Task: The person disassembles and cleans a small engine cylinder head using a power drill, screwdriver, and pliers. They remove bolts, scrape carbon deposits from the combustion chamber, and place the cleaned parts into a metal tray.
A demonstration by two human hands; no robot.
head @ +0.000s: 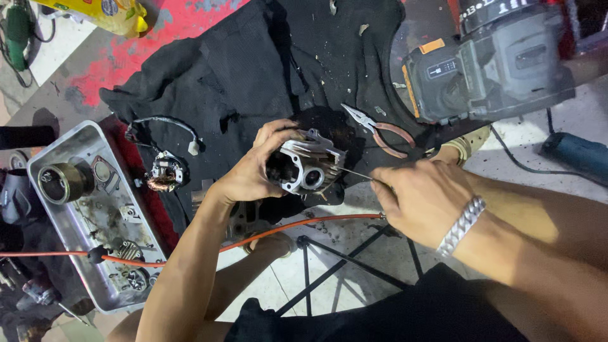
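Left hand (253, 170) wraps one engine part (306, 166), its bore facing right. Right hand (421, 201) pinches one thin rod (354, 173), lying left-right, tip at the part. One pliers (379, 130) lies beyond.

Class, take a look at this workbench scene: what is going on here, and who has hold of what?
A person is working on a small metal engine part over a black cloth. The left hand grips the part, while the right hand pokes a thin metal rod into it. Red-handled pliers lie on the cloth, and a metal tray of loose components sits to the left.
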